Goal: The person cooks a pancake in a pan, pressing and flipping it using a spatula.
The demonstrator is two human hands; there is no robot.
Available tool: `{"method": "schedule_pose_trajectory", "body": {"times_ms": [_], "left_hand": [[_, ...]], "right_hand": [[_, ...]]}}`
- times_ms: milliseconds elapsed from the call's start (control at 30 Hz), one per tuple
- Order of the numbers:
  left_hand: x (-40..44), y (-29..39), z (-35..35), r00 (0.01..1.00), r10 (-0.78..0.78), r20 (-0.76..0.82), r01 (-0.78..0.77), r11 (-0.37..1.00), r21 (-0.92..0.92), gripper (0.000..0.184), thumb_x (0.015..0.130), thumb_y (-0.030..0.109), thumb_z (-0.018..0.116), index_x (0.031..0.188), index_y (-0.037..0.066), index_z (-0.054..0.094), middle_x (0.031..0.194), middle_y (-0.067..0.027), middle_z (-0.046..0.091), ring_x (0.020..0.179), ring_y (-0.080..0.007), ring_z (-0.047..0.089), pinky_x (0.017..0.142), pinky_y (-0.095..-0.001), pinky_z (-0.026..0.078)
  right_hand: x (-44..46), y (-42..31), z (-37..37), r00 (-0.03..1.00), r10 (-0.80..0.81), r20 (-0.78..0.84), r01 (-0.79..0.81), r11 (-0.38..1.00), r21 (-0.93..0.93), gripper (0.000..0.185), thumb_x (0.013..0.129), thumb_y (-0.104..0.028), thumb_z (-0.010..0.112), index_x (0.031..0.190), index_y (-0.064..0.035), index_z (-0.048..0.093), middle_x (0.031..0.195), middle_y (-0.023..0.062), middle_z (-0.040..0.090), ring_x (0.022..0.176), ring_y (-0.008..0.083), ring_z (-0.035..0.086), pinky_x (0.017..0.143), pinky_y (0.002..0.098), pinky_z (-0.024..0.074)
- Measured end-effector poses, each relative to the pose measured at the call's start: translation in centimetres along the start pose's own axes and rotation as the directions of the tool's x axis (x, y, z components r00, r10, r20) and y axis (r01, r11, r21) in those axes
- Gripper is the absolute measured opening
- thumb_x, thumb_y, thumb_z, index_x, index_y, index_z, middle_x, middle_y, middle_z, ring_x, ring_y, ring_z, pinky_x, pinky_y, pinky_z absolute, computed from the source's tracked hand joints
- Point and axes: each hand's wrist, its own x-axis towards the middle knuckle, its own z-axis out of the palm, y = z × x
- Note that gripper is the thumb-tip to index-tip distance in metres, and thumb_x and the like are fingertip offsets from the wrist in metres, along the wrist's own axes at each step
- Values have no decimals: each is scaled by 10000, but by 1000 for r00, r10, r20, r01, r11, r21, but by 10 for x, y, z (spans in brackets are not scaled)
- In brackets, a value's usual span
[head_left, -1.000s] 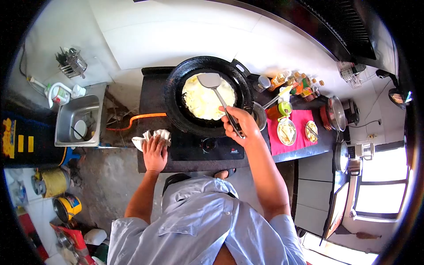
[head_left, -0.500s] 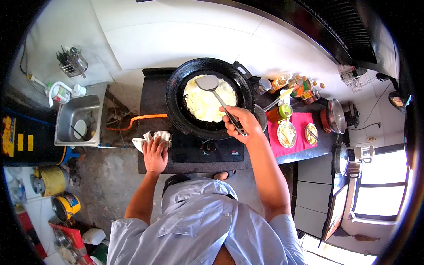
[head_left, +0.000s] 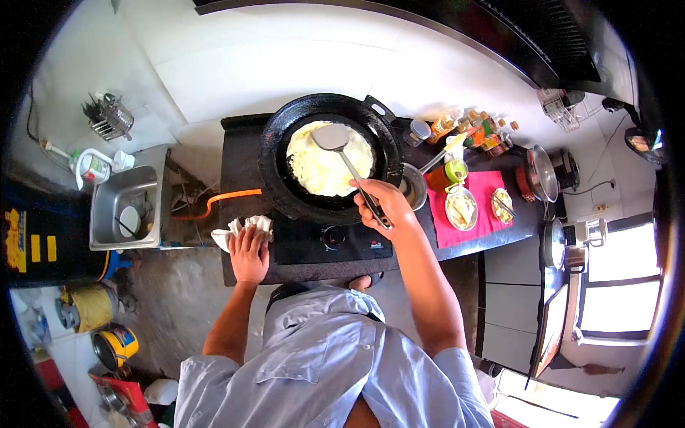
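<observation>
A pale yellow, round, flat food [head_left: 314, 167] lies in the black wok [head_left: 275, 178] on the stove. Wrapped round the dark handle of a grey spatula [head_left: 346, 158] is my right hand [head_left: 382, 205], at the wok's lower right rim. The spatula's blade is over the upper part of the food; whether it touches cannot be told. My left hand [head_left: 249, 253] lies with fingers spread on a crumpled white cloth [head_left: 222, 237], at the counter's front edge left of the stove controls.
Right of the wok are a metal ladle [head_left: 413, 187], seasoning bottles [head_left: 492, 139], and a red cloth [head_left: 447, 228] under two bowls of food. An orange hose [head_left: 228, 195] runs left toward a steel sink [head_left: 125, 242]. A range hood [head_left: 499, 43] hangs overhead.
The camera view has shifted and turned slightly. The spatula blade has moved slightly down over the food, still in my right hand. My left hand stays on the white cloth.
</observation>
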Motion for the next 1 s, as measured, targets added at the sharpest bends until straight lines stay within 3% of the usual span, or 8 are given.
{"method": "schedule_pose_trajectory", "body": {"times_ms": [67,100,233,400,600,767,1000], "left_hand": [[0,-1,0,1000,9,1,-9,1000,3,353,911,212,675,1253,129,694,1437,-91,627,1372,-357,539,1219,-587,311],[0,-1,-1,1000,10,3,-10,1000,2,359,908,209,677,1259,130,690,1437,-90,627,1372,-358,539,1219,-587,311],[-2,-1,-2,999,6,34,-6,1000,-11,382,924,210,678,1297,130,667,1461,-107,610,1396,-376,513,1219,-595,299],[-3,-1,0,1000,7,24,-7,1000,-8,387,922,208,682,1301,132,666,1456,-117,611,1396,-377,513,1224,-596,295],[-3,-2,2,999,26,20,-26,1000,10,386,933,212,676,1310,128,663,1457,-127,610,1399,-378,511,1229,-592,294],[-5,-5,4,998,16,55,-17,1000,20,396,947,215,655,1335,132,648,1478,-132,593,1414,-381,498,1239,-586,289],[-6,-7,5,998,28,54,-30,999,21,413,950,216,644,1354,135,634,1491,-129,585,1427,-385,488,1239,-590,287]], "right_hand": [[2,2,-1,999,8,-45,-8,1000,-5,339,1061,-258,627,1265,12,642,829,75,623,570,134,569,428,266,413],[-1,5,-4,999,0,-54,2,1000,28,282,1024,-254,672,1194,-29,674,808,73,659,525,146,592,422,294,451],[-39,13,-6,985,-6,-170,14,999,44,276,1035,-253,663,1202,-34,672,786,72,653,511,149,588,391,298,418],[-64,22,-4,992,-25,-125,27,999,19,320,1047,-274,651,1243,-21,664,783,80,639,497,147,579,381,293,397],[-8,7,-3,998,-68,16,68,998,13,285,1030,-260,662,1178,-17,667,807,72,643,533,132,592,414,286,425],[1,8,-11,999,-12,-47,16,996,93,271,1024,-255,671,1167,-26,661,814,72,650,533,137,597,424,291,445],[-56,38,-2,990,-15,-140,35,989,144,316,1029,-269,667,1227,-23,642,796,70,645,524,146,595,416,311,447]]}}
